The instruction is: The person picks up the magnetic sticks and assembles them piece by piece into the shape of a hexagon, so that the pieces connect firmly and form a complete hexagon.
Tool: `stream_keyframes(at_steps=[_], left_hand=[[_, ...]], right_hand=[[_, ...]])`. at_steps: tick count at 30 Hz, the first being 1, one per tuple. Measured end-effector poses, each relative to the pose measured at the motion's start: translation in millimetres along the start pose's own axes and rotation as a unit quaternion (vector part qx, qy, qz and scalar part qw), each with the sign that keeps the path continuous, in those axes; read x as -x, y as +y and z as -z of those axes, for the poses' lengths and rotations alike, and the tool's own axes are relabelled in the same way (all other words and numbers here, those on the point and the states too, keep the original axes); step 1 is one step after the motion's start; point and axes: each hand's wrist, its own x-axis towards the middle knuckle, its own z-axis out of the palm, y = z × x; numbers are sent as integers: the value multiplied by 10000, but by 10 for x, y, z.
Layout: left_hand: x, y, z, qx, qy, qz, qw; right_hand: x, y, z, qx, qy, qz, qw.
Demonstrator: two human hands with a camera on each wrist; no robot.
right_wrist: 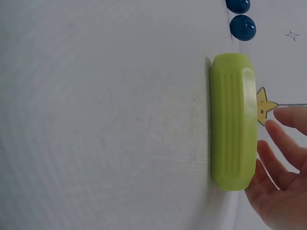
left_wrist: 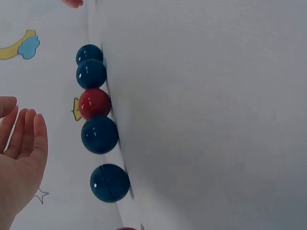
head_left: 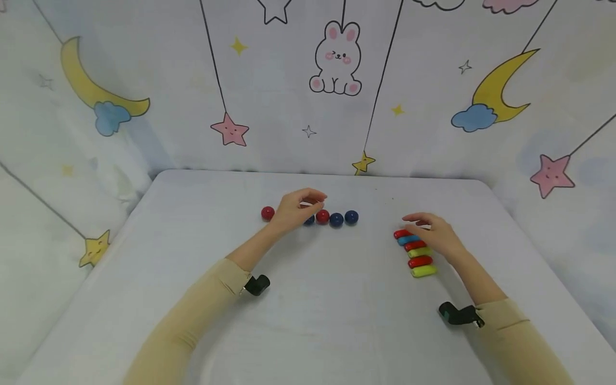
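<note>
My left hand (head_left: pixel 294 210) hangs over a row of shiny balls, its fingers loosely bent with nothing between them. A red ball (head_left: pixel 267 214) lies left of it; to its right are another red ball (head_left: pixel 323 216) and blue balls (head_left: pixel 336 220). The left wrist view shows a blue ball (left_wrist: pixel 109 183) with a dark groove. My right hand (head_left: pixel 435 235), fingers relaxed and bare, hovers at the far end of a column of short rounded bars. Red (head_left: pixel 420 261), blue (head_left: pixel 408 240) and lime-green bars (head_left: pixel 424 271) lie side by side. Close up, the nearest lime-green bar (right_wrist: pixel 233 122) has lengthwise ridges.
Everything lies on a white-covered table (head_left: pixel 308 321). Behind it hangs a pale cloth backdrop (head_left: pixel 279 80) printed with moons, stars and a rabbit. Dark wrist cameras (head_left: pixel 257 285) sit at both sleeve cuffs.
</note>
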Motion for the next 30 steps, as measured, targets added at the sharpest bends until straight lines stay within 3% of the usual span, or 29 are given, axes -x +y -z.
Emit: stream_keyframes(at_steps=[6,17,25,30], left_hand=[[-107,48,-230,47,-502,186,9986],[-324,2,-470,-170,-793,337,9961],[-501,-60,-581,-694,-1260,431,9887],[-573,-44,-648,-1365,-1587,336,9773]], right_hand=[[-8,33,-19,-43,-123,-98,9999],[-11,122,-1,-176,-212,-229,9994],[-30,172,-15,-248,-257,-295,9989],[-41,186,-19,-264,-291,-331,9987]])
